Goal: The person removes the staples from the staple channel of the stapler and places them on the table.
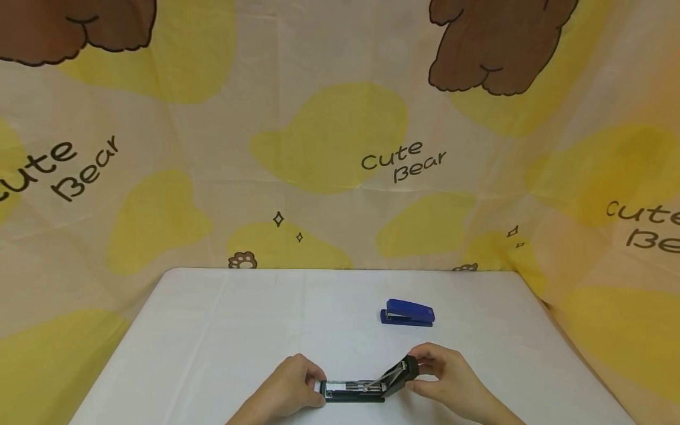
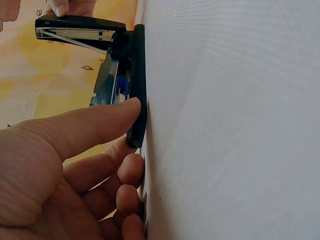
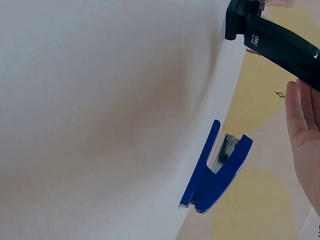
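Observation:
A black stapler (image 1: 355, 398) lies on the white table with its top cover (image 1: 399, 378) swung up and back, baring the metal magazine (image 1: 361, 386). My left hand (image 1: 291, 385) pinches the end of its base, and the left wrist view shows the thumb (image 2: 100, 122) on one side with the fingers on the other. At the right, my right hand (image 1: 451, 381) grips the free end of the raised cover between thumb and fingers. In the right wrist view, white lettering marks the back of that black cover (image 3: 280, 45).
A blue stapler (image 1: 408, 313) stands on the table farther back, beyond my right hand. The table (image 1: 212, 342) ends at a yellow and beige curtain (image 1: 329, 136) printed with bears, which also runs along both sides.

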Demonstrator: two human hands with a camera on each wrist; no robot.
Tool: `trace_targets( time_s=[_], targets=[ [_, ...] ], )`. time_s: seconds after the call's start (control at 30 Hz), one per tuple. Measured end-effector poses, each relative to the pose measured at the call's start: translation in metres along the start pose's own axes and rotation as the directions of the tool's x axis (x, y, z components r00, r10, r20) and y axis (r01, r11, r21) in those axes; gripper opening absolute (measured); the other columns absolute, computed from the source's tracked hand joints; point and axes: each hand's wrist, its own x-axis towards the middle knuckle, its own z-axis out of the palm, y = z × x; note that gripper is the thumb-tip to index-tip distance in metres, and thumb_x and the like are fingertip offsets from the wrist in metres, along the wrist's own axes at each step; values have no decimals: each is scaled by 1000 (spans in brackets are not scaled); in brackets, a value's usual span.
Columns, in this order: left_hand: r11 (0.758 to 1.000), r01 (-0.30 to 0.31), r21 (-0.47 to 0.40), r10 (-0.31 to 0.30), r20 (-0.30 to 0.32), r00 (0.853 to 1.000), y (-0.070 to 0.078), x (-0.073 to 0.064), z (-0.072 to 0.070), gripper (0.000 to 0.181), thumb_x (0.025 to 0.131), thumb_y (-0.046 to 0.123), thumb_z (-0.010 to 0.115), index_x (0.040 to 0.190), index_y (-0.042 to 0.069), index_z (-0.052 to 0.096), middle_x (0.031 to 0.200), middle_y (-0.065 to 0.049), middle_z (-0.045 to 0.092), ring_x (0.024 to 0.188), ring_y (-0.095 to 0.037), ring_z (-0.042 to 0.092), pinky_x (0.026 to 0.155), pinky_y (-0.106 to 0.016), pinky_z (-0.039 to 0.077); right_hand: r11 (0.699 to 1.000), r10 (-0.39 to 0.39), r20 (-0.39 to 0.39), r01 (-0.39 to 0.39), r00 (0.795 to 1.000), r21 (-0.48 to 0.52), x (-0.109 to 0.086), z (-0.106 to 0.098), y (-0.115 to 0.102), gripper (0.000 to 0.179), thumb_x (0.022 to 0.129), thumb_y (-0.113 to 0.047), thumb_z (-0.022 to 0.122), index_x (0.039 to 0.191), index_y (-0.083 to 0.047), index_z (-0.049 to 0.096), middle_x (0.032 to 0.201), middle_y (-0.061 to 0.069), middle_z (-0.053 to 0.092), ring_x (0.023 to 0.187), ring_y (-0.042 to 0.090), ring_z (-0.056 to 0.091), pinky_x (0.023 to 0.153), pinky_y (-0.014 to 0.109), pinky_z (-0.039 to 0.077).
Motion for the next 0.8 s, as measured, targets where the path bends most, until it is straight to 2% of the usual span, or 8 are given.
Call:
trace_targets(
  time_s=[0.27,0.57,0.8],
  targets=[
    [1000,-12,-15,12,1,1000,0,-1,0,25,73,0,88,96,4,78,58,4,51,54,-10,41,50,-23,32,1000,23,23,-24,999,10,1,-4,3,36,84,-4,85,115,-1,67,109,10,70,97,14,71,89,25,57],
    [999,-32,4,31,1,1000,-2,0,-1,24,72,0,87,93,4,78,56,4,52,51,-10,41,48,-22,30,998,-48,34,47,998,35,0,-12,13,34,83,1,83,113,3,66,109,12,71,98,14,73,89,30,58],
    [1000,-22,8,22,6,1000,1,1,0,24,72,1,88,93,6,78,57,4,53,53,-10,42,50,-23,32,999,6,35,-8,999,47,-5,-18,16,35,84,0,82,115,3,66,110,15,70,100,15,73,89,27,57]
  ],
)
